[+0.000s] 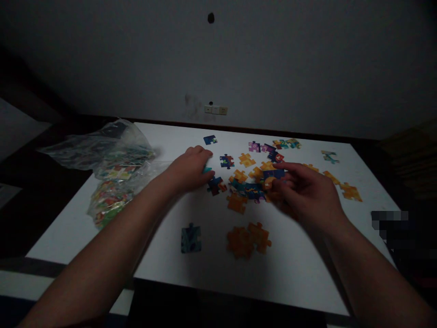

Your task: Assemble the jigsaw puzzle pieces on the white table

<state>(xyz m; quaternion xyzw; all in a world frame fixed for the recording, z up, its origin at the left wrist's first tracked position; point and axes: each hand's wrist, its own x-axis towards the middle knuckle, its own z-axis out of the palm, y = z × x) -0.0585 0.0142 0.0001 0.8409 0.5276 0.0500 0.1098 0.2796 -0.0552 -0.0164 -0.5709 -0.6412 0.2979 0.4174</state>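
My right hand (309, 193) is over the right side of a loose pile of jigsaw pieces. Thumb and forefinger close on a dark blue and orange puzzle piece (274, 174). At the pile's left, my left hand (191, 171) curls over a teal puzzle piece (207, 169), mostly hidden under the fingers. Just below its thumb lies a blue and red piece (216, 186). A blue piece with green (227, 161) is a little to the right. Orange pieces, such as this orange piece (236, 203), lie between the hands.
Clear plastic bags (114, 182) with more pieces cover the left of the white table (164, 259). Near the front lie a blue-green piece (191, 238) and a cluster of orange pieces (244, 241). A pale piece (330, 156) rests at the far right. A wall (273, 68) stands behind.
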